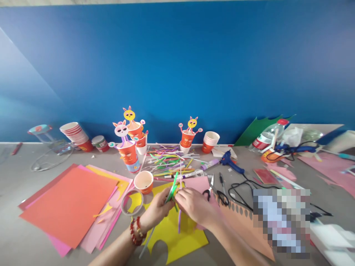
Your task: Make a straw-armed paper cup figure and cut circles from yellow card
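Note:
My left hand (159, 207), with red bead bracelets at the wrist, is closed around a few thin straws. Among them are bright green straws (175, 181) pointing up and a pale straw (146, 243) slanting down below the palm. My right hand (195, 205) meets the left one, its fingers curled on a purple straw (179, 222) that shows above and below them. Fingertips partly hide where the straws come together. Under both hands lies yellow paper (181, 244) with rounded cut-outs. A paper cup (143, 181) and a roll of tape (122, 202) stand near my left hand.
Loose straws (166, 159) are heaped behind my hands. Decorated cup figures (129, 155) stand by the blue wall. Orange paper sheets (70, 203) lie left. On the right are scissors (223, 198), a blue glue gun (231, 162) with its black cord, and a plastic bottle (267, 136).

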The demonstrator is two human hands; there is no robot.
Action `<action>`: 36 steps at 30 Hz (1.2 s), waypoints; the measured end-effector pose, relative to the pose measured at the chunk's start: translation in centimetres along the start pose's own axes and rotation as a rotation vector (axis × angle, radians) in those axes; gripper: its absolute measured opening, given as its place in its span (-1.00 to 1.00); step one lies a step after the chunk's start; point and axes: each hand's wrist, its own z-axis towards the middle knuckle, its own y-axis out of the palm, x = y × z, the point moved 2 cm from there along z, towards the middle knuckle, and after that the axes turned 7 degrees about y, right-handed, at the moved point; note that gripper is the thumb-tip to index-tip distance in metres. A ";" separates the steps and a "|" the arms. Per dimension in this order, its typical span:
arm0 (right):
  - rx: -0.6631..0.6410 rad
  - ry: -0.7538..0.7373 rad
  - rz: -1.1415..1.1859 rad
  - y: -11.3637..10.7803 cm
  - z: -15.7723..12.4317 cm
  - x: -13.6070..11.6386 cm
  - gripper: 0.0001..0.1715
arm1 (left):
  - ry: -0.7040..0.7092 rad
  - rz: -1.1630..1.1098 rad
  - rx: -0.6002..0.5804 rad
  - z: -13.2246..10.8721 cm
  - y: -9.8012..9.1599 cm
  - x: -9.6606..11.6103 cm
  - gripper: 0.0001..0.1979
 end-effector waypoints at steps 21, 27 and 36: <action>0.080 0.002 0.107 2.3 0.2 0.7 -0.84 | 0.052 0.083 0.136 0.1 0.5 0.3 -0.69; 0.101 0.101 0.066 2.1 -0.1 0.8 -0.86 | 0.008 0.171 0.041 0.3 0.7 -0.1 -0.83; 0.051 0.109 -0.025 2.1 0.0 0.6 -0.87 | -0.015 0.269 -0.009 0.2 0.4 -0.5 -0.81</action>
